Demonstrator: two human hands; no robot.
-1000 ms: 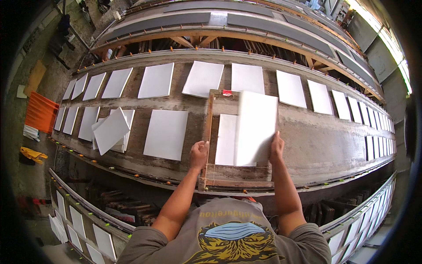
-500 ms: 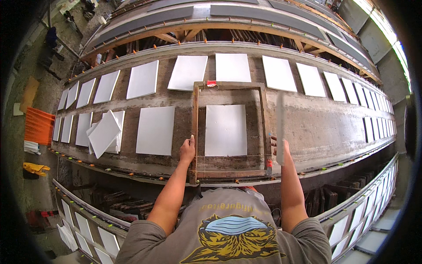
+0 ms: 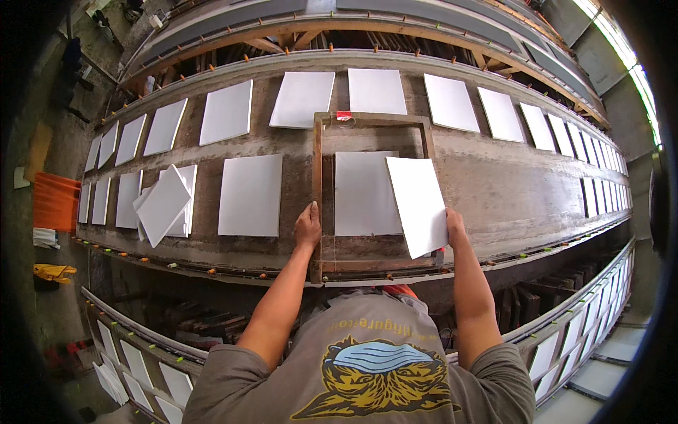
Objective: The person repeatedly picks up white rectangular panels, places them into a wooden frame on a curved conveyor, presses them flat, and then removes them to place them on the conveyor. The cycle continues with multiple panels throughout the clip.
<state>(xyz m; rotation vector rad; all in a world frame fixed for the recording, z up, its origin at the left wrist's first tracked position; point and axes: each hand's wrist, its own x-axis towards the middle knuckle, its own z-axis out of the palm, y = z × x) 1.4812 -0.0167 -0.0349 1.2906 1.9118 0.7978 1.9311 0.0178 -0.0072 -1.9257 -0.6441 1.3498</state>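
A wooden rectangular frame (image 3: 317,169) lies on a long grey work bench (image 3: 494,184). Inside it lies a white sheet (image 3: 360,194) flat on the bench. My left hand (image 3: 308,226) grips the frame's left rail near its near end. My right hand (image 3: 455,226) holds a second white sheet (image 3: 418,205) by its right edge, tilted over the frame's right rail and partly over the sheet inside.
Rows of white sheets cover the bench, such as one (image 3: 249,195) left of the frame and one (image 3: 302,99) behind it. A crooked stack of sheets (image 3: 164,203) lies further left. An orange crate (image 3: 53,203) stands at the far left. More sheets line a lower rack (image 3: 579,332).
The sheet in my right hand went from held over the frame, to edge-on at the right rail, to tilted flat again. My left hand stayed on the left rail.
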